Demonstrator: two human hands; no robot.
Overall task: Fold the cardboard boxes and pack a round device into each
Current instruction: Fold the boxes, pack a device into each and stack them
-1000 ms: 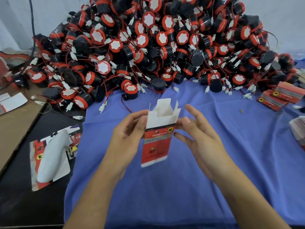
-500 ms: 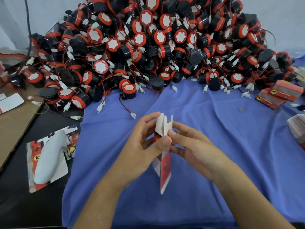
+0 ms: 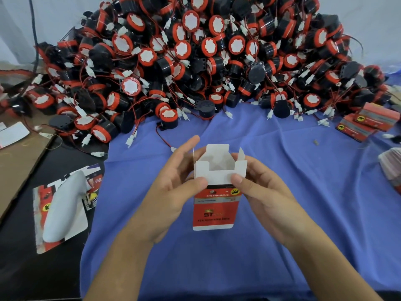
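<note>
A red and white cardboard box (image 3: pixel 214 209) is held upright over the blue cloth, its far end open with white flaps standing up and its printed flap hanging toward me. My left hand (image 3: pixel 173 192) grips its left side with the thumb on the front. My right hand (image 3: pixel 260 192) grips its right side, thumb on the front edge. A big pile of round black and red devices (image 3: pixel 195 61) with red wires and white plugs fills the far half of the table. The nearest device (image 3: pixel 168 119) lies just beyond the box.
Finished red boxes (image 3: pixel 368 123) lie at the far right, with a stack of flat boxes (image 3: pixel 390 168) at the right edge. A blister pack with a white bulge (image 3: pixel 60 207) lies on the black surface at left. Brown cardboard (image 3: pixel 17 161) sits further left.
The box was squeezed flat and edge-on half a second ago. Now it is spread into an open rectangular tube facing me, with both hands on its sides.
</note>
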